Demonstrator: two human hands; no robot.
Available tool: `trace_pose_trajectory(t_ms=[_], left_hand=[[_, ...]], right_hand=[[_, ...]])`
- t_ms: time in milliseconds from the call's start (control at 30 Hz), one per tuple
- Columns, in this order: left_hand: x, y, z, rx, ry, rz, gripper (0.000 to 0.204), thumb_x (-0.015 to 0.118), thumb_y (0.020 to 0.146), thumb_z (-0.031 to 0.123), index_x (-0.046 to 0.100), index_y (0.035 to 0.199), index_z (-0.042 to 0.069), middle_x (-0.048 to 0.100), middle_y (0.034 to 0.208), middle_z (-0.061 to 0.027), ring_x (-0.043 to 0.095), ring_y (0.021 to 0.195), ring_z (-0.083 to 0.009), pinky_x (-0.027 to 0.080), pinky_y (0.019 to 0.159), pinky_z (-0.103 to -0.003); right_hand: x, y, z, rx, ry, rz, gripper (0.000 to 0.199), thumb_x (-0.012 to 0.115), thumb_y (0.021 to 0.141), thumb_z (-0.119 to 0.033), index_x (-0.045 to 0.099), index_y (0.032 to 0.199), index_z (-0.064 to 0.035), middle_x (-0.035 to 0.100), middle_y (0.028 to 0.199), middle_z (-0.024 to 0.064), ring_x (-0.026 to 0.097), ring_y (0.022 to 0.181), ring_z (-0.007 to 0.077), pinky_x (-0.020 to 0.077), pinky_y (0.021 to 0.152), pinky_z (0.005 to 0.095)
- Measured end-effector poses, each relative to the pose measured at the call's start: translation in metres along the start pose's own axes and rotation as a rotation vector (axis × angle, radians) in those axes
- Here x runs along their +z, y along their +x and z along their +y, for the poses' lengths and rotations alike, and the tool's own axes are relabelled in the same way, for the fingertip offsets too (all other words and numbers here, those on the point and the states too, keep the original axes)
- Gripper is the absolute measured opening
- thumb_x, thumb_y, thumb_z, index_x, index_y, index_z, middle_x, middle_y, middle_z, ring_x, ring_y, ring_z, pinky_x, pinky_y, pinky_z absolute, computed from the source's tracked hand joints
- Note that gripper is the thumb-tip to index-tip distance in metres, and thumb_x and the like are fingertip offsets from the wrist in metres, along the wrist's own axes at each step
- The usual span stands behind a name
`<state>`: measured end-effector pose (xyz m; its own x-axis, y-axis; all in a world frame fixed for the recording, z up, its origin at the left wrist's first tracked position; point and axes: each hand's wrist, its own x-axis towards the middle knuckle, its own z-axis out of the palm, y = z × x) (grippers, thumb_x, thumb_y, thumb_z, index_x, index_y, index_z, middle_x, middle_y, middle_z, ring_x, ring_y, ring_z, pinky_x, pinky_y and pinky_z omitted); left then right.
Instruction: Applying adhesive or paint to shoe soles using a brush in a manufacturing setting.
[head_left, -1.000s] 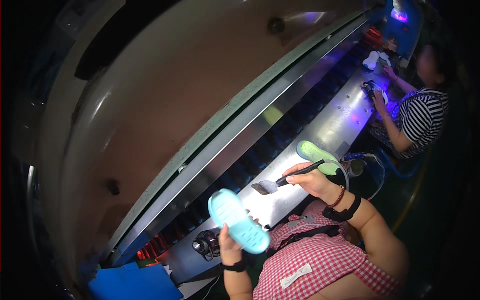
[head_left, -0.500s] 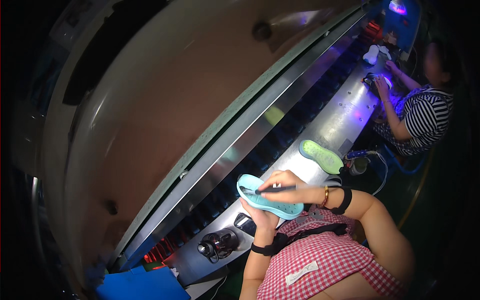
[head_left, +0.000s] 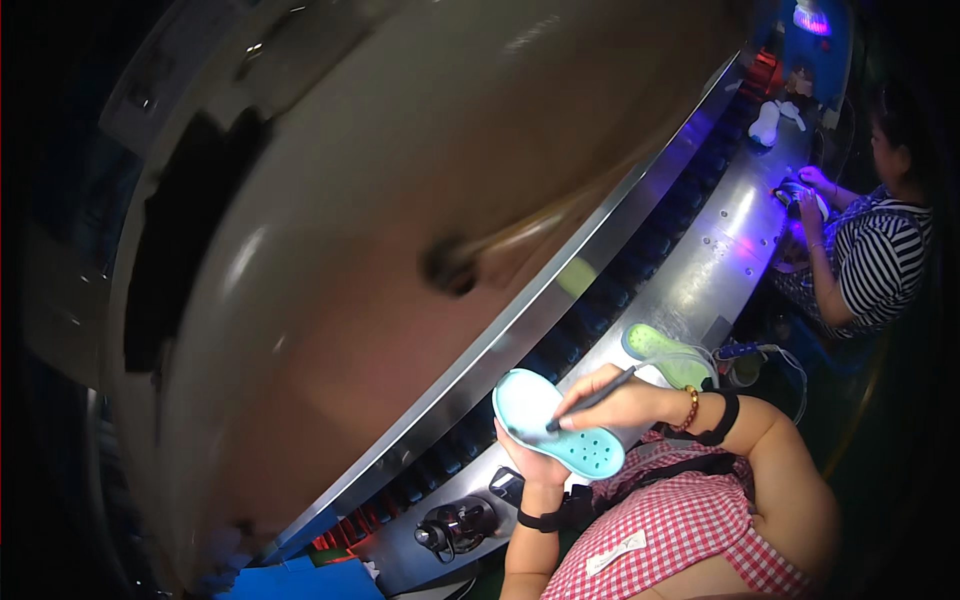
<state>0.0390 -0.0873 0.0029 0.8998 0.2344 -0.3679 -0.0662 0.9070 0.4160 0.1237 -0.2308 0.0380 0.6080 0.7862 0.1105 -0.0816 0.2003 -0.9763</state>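
Note:
My left hand [head_left: 535, 468] holds a light blue shoe sole [head_left: 555, 425] from below, its face with small holes turned up. My right hand [head_left: 622, 404] grips a thin dark brush [head_left: 592, 400] whose tip rests on the blue sole. A green shoe sole [head_left: 668, 352] lies on the metal bench [head_left: 700, 280] just beyond my right hand. Both wrists wear dark bands, and the right one also has a beaded bracelet.
A large curved cream machine housing [head_left: 400, 250] fills the left and centre, with a dark conveyor track [head_left: 610, 270] along its edge. A dark bottle [head_left: 455, 525] lies by my left arm. A person in a striped top [head_left: 875, 260] works at the far right under violet light.
My left hand has brought the blue sole in and turned it face up. My right hand moved the brush from a small dish on the bench onto the sole.

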Motion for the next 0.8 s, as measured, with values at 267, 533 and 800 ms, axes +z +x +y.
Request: trace_pose_trajectory(t_ms=[267, 533, 800], left_hand=[[0.005, 0.007, -0.051, 0.056, 0.064, -0.021, 0.061, 0.028, 0.084, 0.059, 0.046, 0.121, 0.013, 0.056, 0.11, -0.0087, 0.056, 0.096, -0.029, 0.046, 0.083, -0.044], [-0.013, 0.001, -0.104, 0.037, 0.064, -0.073, 0.068, 0.024, 0.082, 0.063, 0.046, 0.121, 0.012, 0.058, 0.107, -0.0134, 0.058, 0.091, -0.0324, 0.048, 0.079, -0.044], [-0.017, 0.003, -0.12, 0.024, 0.134, -0.12, 0.068, 0.021, 0.084, 0.063, 0.046, 0.122, 0.012, 0.057, 0.109, -0.0106, 0.055, 0.097, -0.0287, 0.044, 0.086, -0.043]], right_hand=[[-0.053, -0.026, 0.027, -0.081, -0.021, -0.04, 0.017, 0.067, 0.076, -0.01, 0.067, 0.092, -0.0025, 0.066, 0.081, 0.0062, 0.06, 0.08, 0.0114, 0.0471, 0.073, 0.0238], [-0.089, -0.064, 0.047, 0.003, 0.075, -0.08, 0.02, 0.064, 0.078, -0.007, 0.064, 0.096, 0.0015, 0.065, 0.087, 0.0079, 0.06, 0.079, 0.0107, 0.0468, 0.074, 0.0211], [-0.097, -0.087, 0.052, 0.008, 0.113, 0.069, 0.021, 0.067, 0.076, -0.007, 0.065, 0.095, 0.0001, 0.066, 0.085, 0.0078, 0.06, 0.08, 0.0102, 0.0465, 0.075, 0.0221]])
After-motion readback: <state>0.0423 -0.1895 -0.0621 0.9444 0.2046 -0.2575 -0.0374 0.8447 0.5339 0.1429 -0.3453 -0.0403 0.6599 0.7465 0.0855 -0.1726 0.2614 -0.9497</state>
